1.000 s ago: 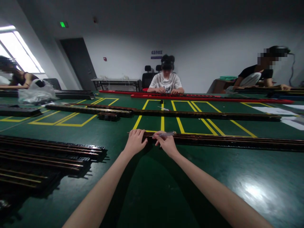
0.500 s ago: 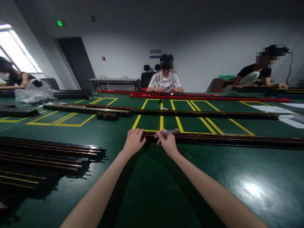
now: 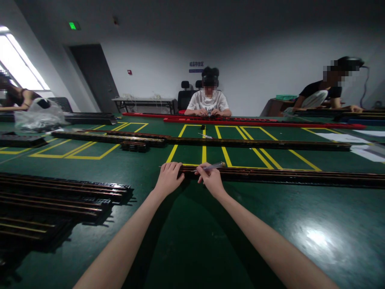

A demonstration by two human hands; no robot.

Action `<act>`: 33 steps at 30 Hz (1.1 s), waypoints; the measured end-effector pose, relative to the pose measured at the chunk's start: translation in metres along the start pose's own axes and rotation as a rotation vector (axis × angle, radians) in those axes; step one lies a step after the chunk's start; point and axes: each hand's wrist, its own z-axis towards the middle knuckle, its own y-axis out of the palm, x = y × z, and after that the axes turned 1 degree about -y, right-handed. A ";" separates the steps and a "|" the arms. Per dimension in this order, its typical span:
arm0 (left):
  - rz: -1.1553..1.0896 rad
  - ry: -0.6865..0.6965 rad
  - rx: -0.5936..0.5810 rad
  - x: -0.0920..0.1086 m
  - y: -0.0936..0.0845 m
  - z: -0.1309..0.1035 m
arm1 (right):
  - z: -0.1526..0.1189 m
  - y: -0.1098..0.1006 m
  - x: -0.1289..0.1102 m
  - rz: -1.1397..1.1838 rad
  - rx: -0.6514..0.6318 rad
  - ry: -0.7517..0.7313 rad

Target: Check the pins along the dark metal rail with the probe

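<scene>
Our left hand [image 3: 169, 176] lies palm down, thumb spread. Our right hand [image 3: 210, 178] curls, its fingers pinched.

Left hand [image 3: 169, 178]: we laid it on the long dark rail [image 3: 285, 176].
Right hand [image 3: 211, 179]: we held a clear-handled tool [image 3: 215, 165].
Green table [image 3: 270, 212]: we faced a seated person [image 3: 208, 100].

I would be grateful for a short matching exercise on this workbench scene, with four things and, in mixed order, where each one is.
1. left hand
2. screwdriver
3. plastic bag
4. door

A. in the back wall
B. in the grip of the right hand
C. at the end of a long dark bar
D. on the far left of the green table

Right pairs: 1-C, 2-B, 3-D, 4-A
</scene>
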 end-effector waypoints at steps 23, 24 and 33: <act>0.020 0.008 0.012 0.000 0.000 0.000 | -0.001 -0.001 0.001 0.078 0.087 0.005; 0.021 0.007 0.013 -0.001 0.000 0.000 | -0.001 -0.002 0.001 0.079 0.083 0.011; 0.052 0.015 0.035 0.001 0.002 0.000 | -0.002 -0.002 -0.001 0.077 0.055 -0.003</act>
